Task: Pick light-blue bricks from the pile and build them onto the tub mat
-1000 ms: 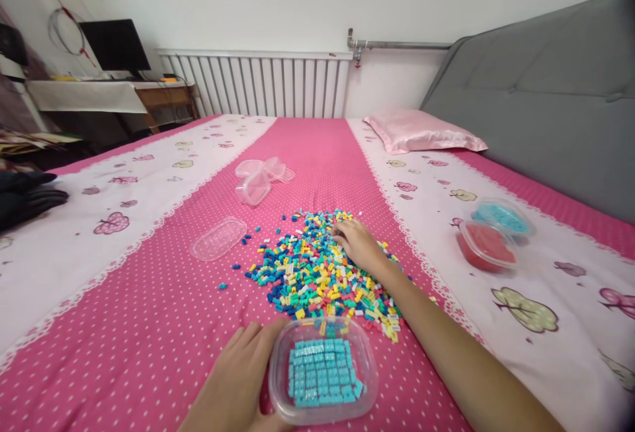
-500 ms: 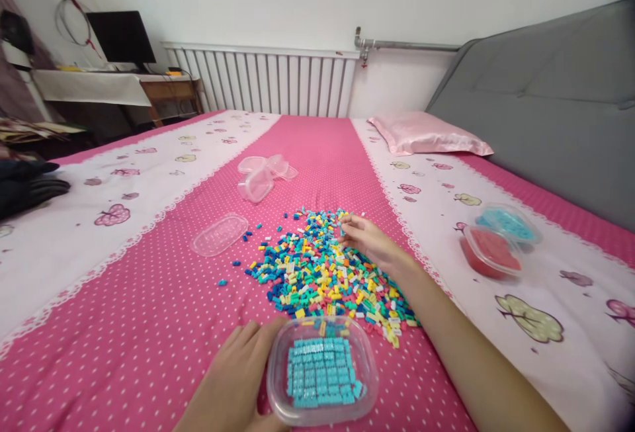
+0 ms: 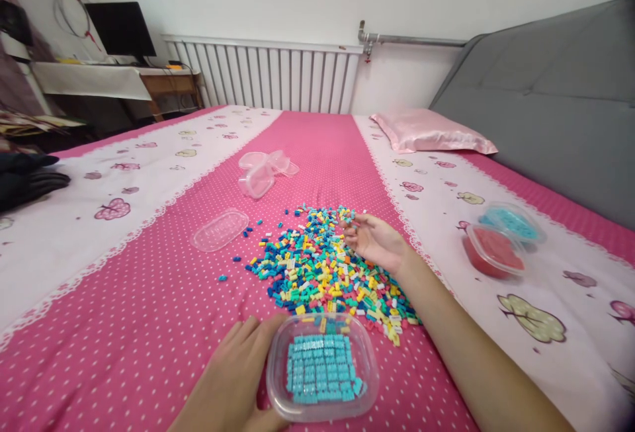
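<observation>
My left hand (image 3: 235,369) grips the left side of a clear plastic container (image 3: 371,379), thumb at the near corner and fingers along the wall. Inside it, light blue toy bricks (image 3: 320,366) lie in tight rows, with a few loose at the right end. Beyond the container spreads a pile of small toy bricks (image 3: 322,266) in blue, green, yellow, white and pink. My right hand (image 3: 374,240) is over the pile's right far side, palm partly turned up and fingers curled together. Light blue shows by its fingertips, but whether a brick is pinched there is hard to make out.
On the right stand a container of red pieces (image 3: 493,250) and one of blue pieces (image 3: 516,220). A clear lid (image 3: 219,229) lies left of the pile, and more clear containers (image 3: 258,180) lie behind. A pink pillow (image 3: 431,131) rests by the grey headboard (image 3: 546,88).
My right hand has rolled so that more of its palm shows, and its fingertips have shifted slightly right. The left hand stays on the container.
</observation>
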{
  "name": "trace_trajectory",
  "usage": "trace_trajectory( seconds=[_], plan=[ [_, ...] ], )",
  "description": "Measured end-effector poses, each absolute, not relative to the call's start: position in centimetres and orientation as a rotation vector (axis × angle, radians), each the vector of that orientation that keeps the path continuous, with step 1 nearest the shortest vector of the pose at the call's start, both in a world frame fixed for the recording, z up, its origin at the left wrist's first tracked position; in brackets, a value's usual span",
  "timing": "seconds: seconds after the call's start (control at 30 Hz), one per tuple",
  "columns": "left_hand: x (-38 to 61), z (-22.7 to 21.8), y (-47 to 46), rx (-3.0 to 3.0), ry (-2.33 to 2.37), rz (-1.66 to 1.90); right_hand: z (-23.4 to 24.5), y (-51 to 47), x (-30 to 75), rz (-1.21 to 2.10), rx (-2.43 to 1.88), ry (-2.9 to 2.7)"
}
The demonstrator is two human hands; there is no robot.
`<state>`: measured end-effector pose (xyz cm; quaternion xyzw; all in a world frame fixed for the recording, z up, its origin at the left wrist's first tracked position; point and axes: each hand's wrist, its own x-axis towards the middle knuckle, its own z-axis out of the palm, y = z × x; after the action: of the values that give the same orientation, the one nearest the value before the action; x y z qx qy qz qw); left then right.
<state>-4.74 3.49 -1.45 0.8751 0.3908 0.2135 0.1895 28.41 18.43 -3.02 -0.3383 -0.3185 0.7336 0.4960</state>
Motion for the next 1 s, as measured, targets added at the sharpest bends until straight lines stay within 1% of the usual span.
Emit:
trace_trajectory(
  seconds=[0.33, 0.5, 0.67, 0.8, 0.87, 1.0],
  plan=[
    [-5.2, -1.8, 3.4, 2.318, 1.161, 0.641, -2.3, 17.0, 26.6, 1.773, -0.794, -0.767],
    [-5.2, -0.9, 3.0, 2.341, 1.124, 0.616, -0.7, 15.3, 25.3, 1.775, -0.794, -0.845],
    [-5.4, 0.0, 2.7, 2.427, 1.137, 0.579, 1.4, 13.7, 23.9, 1.787, -0.774, -0.949],
    [-5.4, 0.8, 2.4, 2.423, 1.156, 0.46, 2.9, 12.5, 22.9, 1.843, -0.784, -1.061],
    [-5.4, 1.2, 2.2, 2.407, 1.161, 0.403, 3.4, 11.8, 22.4, 1.877, -0.791, -1.119],
    [-5.8, 1.8, 1.8, 2.474, 1.188, 0.4, 3.8, 10.5, 21.5, 1.896, -0.821, -1.239]
  ],
)
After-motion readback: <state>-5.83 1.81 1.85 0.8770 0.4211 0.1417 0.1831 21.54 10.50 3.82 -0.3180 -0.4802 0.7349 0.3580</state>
